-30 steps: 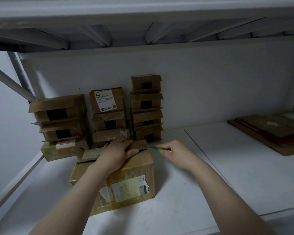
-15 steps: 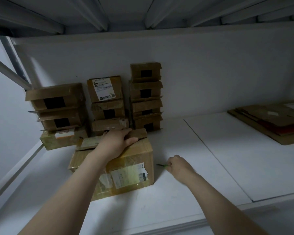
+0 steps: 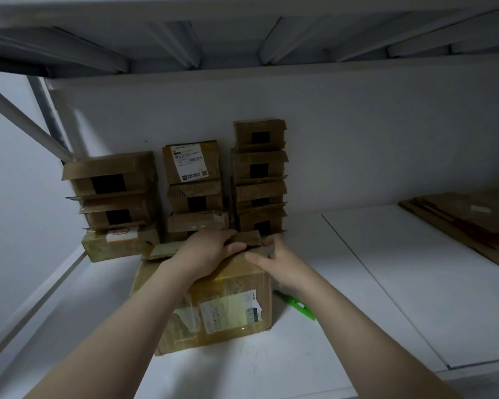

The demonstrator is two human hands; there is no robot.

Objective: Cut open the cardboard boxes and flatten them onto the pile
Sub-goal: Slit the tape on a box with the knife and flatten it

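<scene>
A taped brown cardboard box (image 3: 228, 306) with a white label on its front stands on the white shelf in front of me. My left hand (image 3: 211, 249) lies flat on its top near the raised back flap (image 3: 247, 239). My right hand (image 3: 280, 263) rests on the box's top right corner, thumb on the top and fingers reaching to the flap. A green cutter (image 3: 298, 306) lies on the shelf just right of the box, under my right forearm. A pile of flattened cardboard (image 3: 467, 223) lies at the far right of the shelf.
Three stacks of small cardboard boxes (image 3: 258, 180) stand against the back wall behind the box. A shelf board with metal ribs (image 3: 242, 33) hangs low overhead. A slanted metal brace (image 3: 23, 122) crosses the left side. The shelf's front edge (image 3: 271, 390) is near me.
My right hand has let go of the green cutter, which now lies on the shelf, and has moved up onto the box's top right corner. My left hand stays on the box top.
</scene>
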